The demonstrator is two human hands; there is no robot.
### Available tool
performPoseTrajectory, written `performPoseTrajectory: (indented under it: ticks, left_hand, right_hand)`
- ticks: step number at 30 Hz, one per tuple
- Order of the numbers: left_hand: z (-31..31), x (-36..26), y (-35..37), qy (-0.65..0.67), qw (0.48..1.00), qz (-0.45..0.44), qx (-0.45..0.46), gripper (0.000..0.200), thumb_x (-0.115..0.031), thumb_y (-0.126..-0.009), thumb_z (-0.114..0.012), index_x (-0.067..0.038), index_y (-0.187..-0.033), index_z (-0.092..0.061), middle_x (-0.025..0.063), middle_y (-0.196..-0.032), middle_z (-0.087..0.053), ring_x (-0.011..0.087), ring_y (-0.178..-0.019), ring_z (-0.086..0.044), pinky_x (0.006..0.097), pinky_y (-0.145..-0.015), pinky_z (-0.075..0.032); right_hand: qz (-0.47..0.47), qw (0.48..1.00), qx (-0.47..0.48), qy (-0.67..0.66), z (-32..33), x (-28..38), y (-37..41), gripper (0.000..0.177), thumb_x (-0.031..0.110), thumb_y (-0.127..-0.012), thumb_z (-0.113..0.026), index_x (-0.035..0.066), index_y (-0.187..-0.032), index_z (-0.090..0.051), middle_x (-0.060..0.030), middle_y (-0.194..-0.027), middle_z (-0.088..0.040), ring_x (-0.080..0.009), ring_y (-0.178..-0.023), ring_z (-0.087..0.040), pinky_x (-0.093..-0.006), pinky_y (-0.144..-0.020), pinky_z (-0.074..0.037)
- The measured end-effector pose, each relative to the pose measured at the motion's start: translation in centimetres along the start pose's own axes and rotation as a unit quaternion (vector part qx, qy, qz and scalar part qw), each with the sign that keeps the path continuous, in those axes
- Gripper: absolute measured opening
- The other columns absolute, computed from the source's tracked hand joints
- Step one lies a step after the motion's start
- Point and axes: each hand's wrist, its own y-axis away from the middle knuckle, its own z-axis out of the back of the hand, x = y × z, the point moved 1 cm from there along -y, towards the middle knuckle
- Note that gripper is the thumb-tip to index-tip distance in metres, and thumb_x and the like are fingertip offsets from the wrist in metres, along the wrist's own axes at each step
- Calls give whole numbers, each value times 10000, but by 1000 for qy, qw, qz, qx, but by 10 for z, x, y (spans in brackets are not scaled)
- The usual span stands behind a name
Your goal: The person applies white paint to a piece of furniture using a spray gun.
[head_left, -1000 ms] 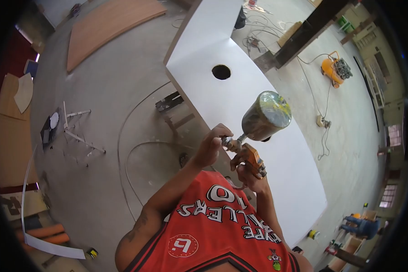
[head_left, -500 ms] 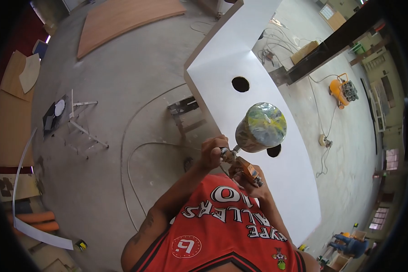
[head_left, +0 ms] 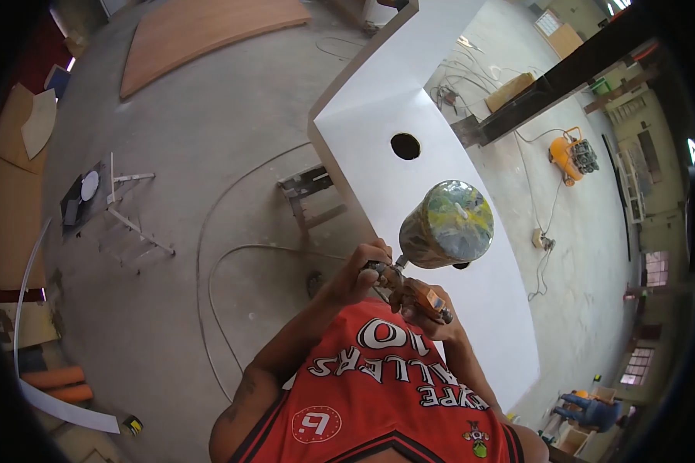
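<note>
A spray gun with an orange body is held close in front of my chest. Its large round paint-stained cup stands above the metal fittings, toward the white panel. My left hand is closed around the metal end of the gun, left of the cup's neck. My right hand wraps the orange body from below, its fingers partly hidden. Behind the cup lies the white curved panel, with one round hole in plain sight and another mostly covered by the cup.
A hose loops across the concrete floor at left. A dark trestle stands under the panel. An orange compressor and cables are at right, below a dark beam. Another person bends down at the lower right.
The view has shifted slightly, so the surroundings sit further left. The cup has moved slightly right and now hides more of the second hole. Both hands keep their hold on the spray gun.
</note>
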Motion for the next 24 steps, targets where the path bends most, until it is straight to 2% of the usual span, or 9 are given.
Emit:
performPoseTrajectory:
  ticks: [5,7,9,13,16,19,21,23,24]
  left_hand:
    - [-17,22,0,192,976,57,-81,734,-629,-981,-526,-59,-1409,-350,119,-1179,-524,224,-1086,-545,376,-934,-457]
    - [-9,73,48,97,895,414,133,843,-664,-946,-544,-77,-1509,-322,131,-1428,-483,234,-1399,-437,424,-1132,-362]
    - [-13,118,79,-94,903,265,324,777,-631,-948,-561,-62,-1462,-439,135,-1418,-537,289,-1253,-578,408,-1052,-441]
    - [42,163,168,-240,741,446,440,503,-547,-948,-571,-78,-1081,-696,215,-1091,-690,389,-1033,-656,462,-897,-498]
    - [144,197,298,-413,689,407,436,230,-335,-884,-665,-138,-979,-740,161,-941,-729,379,-914,-700,512,-824,-543]
    - [199,117,333,-529,632,382,420,187,-277,-867,-661,-113,-902,-744,159,-939,-729,383,-912,-698,497,-814,-552]
    - [222,72,366,-504,584,527,356,217,-280,-857,-654,-91,-910,-748,167,-944,-729,387,-913,-697,490,-826,-554]
    - [210,2,357,-507,528,574,368,255,-302,-849,-648,-80,-913,-756,180,-941,-729,394,-912,-695,494,-829,-550]
    - [196,-29,348,-490,503,618,352,264,-309,-852,-648,-80,-923,-760,184,-944,-729,393,-909,-696,494,-828,-549]
  right_hand:
    - [35,997,-63,17,-2,12,-2,227,204,-896,-662,1,-978,-601,-111,-957,-673,-141,-782,-634,-280,-664,-512]
    - [123,987,-78,60,13,23,-3,296,204,-886,-681,8,-1074,-565,-123,-957,-662,-170,-822,-643,-305,-708,-524]
    - [34,985,-166,37,25,45,9,462,350,-916,-674,29,-1213,-524,-54,-855,-586,-80,-608,-514,-229,-513,-410]
    - [102,974,-179,-92,75,112,31,489,404,-1010,-566,42,-1315,-442,-45,-994,-559,-27,-403,-286,-218,-348,-248]
    - [188,937,-289,-60,133,148,31,363,290,-1053,-519,49,-1311,-436,-69,-1157,-569,-4,-385,-249,-198,-341,-226]
    - [86,925,-366,57,164,147,1,275,306,-1044,-555,83,-1205,-542,-33,-901,-598,-10,-385,-250,-205,-356,-205]
    - [4,917,-391,72,216,83,-18,199,288,-1047,-551,105,-1097,-608,8,-717,-541,-18,-403,-273,-220,-378,-197]
    - [-29,886,-366,282,191,59,-74,110,156,-1024,-544,107,-1011,-641,57,-646,-445,-16,-441,-322,-224,-404,-251]
    - [-49,922,-342,176,189,35,-96,114,158,-1015,-550,109,-1009,-652,67,-621,-436,-16,-445,-335,-227,-403,-253]
